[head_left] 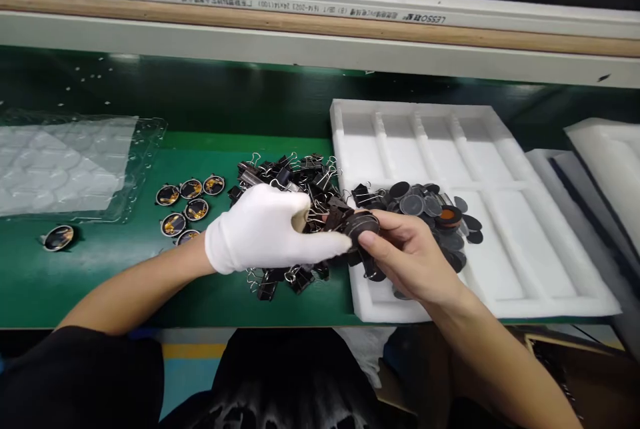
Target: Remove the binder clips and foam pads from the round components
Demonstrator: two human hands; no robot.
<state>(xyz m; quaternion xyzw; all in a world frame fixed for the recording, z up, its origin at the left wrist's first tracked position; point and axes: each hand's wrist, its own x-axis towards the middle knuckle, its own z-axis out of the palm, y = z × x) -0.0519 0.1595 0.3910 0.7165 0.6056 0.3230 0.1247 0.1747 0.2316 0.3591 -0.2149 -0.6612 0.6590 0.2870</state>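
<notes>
My left hand [270, 229] wears a white glove. Its lower finger or thumb presses against the left edge of a round black disc [363, 225]; its other fingertips are partly hidden. My bare right hand [413, 249] grips the same disc from the right, thumb on the near face. A black binder clip [337, 212] is right at the disc's left side; whether it is clamped on cannot be made out. Beneath and behind my hands spreads a heap of black binder clips [285, 172]. Loose dark round discs [413, 205] lie piled to the right of my right hand.
The disc pile lies on a white foam tray [525, 242] with compartments. Several round pieces with gold-and-black faces [196, 209] sit left on the green table [295, 309], one apart [59, 237]. A clear plastic tray [65, 169] lies far left. A ledge [250, 39] crosses behind.
</notes>
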